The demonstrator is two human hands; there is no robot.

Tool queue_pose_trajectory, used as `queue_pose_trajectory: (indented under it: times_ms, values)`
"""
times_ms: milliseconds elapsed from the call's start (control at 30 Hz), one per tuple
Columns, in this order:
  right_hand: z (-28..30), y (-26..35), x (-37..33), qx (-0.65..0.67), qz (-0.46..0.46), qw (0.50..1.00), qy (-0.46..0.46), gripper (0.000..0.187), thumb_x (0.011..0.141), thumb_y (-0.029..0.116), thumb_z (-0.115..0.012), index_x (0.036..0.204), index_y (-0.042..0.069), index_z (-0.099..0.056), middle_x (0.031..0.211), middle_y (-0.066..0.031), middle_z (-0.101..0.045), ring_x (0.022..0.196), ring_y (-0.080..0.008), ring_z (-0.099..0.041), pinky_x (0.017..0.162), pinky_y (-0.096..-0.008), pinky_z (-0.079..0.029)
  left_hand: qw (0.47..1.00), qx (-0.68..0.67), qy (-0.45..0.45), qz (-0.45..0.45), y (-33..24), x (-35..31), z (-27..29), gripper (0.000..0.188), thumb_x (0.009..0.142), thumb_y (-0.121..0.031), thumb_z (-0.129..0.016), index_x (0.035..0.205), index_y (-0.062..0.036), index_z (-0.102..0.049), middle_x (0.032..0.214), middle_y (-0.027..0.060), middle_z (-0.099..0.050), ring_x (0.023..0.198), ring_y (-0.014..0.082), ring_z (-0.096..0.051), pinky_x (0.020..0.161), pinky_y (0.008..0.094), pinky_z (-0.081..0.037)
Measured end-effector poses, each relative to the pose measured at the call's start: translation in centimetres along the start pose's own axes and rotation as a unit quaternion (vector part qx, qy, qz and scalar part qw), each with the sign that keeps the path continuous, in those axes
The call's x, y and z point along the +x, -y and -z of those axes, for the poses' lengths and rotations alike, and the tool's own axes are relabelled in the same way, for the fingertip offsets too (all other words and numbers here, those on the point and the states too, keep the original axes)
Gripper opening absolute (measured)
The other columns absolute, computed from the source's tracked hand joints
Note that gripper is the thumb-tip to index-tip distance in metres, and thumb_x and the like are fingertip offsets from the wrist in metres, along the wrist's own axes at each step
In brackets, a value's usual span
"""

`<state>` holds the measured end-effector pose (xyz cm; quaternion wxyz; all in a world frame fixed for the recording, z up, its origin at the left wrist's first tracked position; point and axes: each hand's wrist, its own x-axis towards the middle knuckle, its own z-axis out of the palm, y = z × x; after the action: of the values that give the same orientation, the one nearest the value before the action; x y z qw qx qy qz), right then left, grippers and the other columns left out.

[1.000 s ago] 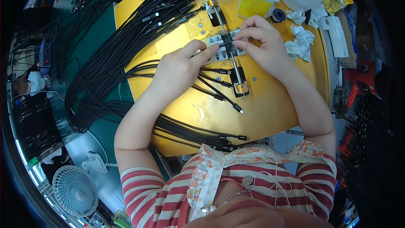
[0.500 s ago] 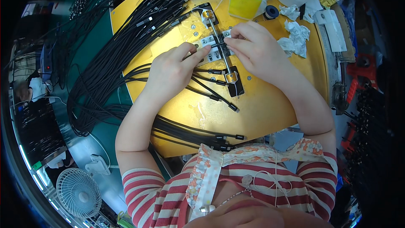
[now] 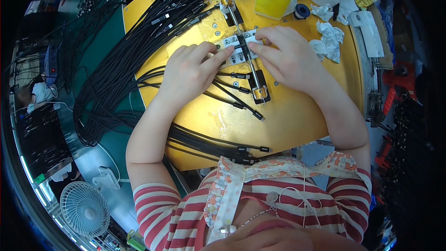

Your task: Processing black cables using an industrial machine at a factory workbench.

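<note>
a thick bundle of black cables (image 3: pixel 139 46) loops over the left edge of the yellow surface (image 3: pixel 292 121), plugs gathered at the far left corner, probably so the ends stay together. a smaller bunch (image 3: pixel 204 145) lies by the near edge, perhaps to keep it separate. the left hand (image 3: pixel 189 70) reaches into the far half, its index fingertip against the left end of a short black piece (image 3: pixel 241 47), seemingly to steady it; whether the thumb closes on it, i cannot tell. loose cables (image 3: pixel 227 104) stick out from under that hand. the black piece lies over a metal block (image 3: pixel 238 56), where a shiny rod (image 3: pixel 252 67) crosses; brackets (image 3: pixel 259 94) bear the rod's ends, likely to keep it in line. a bottle (image 3: pixel 274 2) stands upright at the far edge, apart from both hands. the right hand (image 3: pixel 285 58) has its thumb tip by the piece's right end, index bent close; whether they pinch, i cannot tell. crumpled tissues (image 3: pixel 331 42) lie toward the right edge, perhaps for easy reach.
</note>
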<state>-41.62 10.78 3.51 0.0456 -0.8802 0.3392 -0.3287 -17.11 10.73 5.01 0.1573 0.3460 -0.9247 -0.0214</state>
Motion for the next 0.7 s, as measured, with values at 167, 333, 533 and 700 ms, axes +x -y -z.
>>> queue_pose_trajectory:
  times_ms: [167, 333, 533, 700]
  values:
    - [-0.5, -0.4, -0.3, 0.015, 0.005, 1.000, -0.015, 0.019, 0.074, 0.006, -0.067, 0.093, 0.004, -0.068, 0.093, -0.0063, -0.058, 0.083, -0.0235, -0.059, 0.074, -0.0351, -0.048, 0.997, 0.069, -0.010, -0.032, -0.2, 0.3, 0.0, 0.044, 0.075, -0.008, -0.069, 0.118, -0.0146, -0.066, 0.088, 0.0007, -0.060, 0.071, 0.0158, -0.058, 0.060, 0.0292, -0.043]
    - [-0.8, -0.9, -0.4, 0.052, 0.012, 0.998, -0.023, 0.016, 0.075, 0.006, -0.067, 0.091, 0.004, -0.068, 0.092, -0.0060, -0.058, 0.080, -0.0234, -0.059, 0.072, -0.0353, -0.049, 0.999, 0.019, -0.041, 0.004, 0.0, 0.4, -1.2, 0.033, 0.080, -0.007, -0.067, 0.113, -0.0071, -0.064, 0.086, 0.0065, -0.059, 0.071, 0.0217, -0.058, 0.063, 0.0318, -0.045]
    - [-0.6, -0.7, -0.5, 0.063, 0.006, 0.996, -0.057, 0.005, 0.077, 0.005, -0.064, 0.082, 0.003, -0.063, 0.088, -0.0063, -0.057, 0.081, -0.0240, -0.060, 0.073, -0.0350, -0.050, 0.987, 0.002, -0.076, 0.139, -0.6, -3.2, -1.1, 0.013, 0.087, -0.013, -0.061, 0.092, -0.0023, -0.056, 0.089, 0.0136, -0.054, 0.081, 0.0335, -0.053, 0.074, 0.0407, -0.044]
    - [-0.5, -1.1, -0.7, 0.050, -0.012, 0.997, -0.056, 0.005, 0.078, 0.006, -0.064, 0.080, 0.002, -0.062, 0.086, -0.0064, -0.057, 0.082, -0.0239, -0.060, 0.073, -0.0350, -0.050, 0.994, -0.055, 0.070, 0.061, -6.2, -8.3, 1.5, 0.021, 0.080, -0.025, -0.068, 0.075, -0.0077, -0.057, 0.070, 0.0084, -0.053, 0.063, 0.0280, -0.053, 0.058, 0.0385, -0.043]
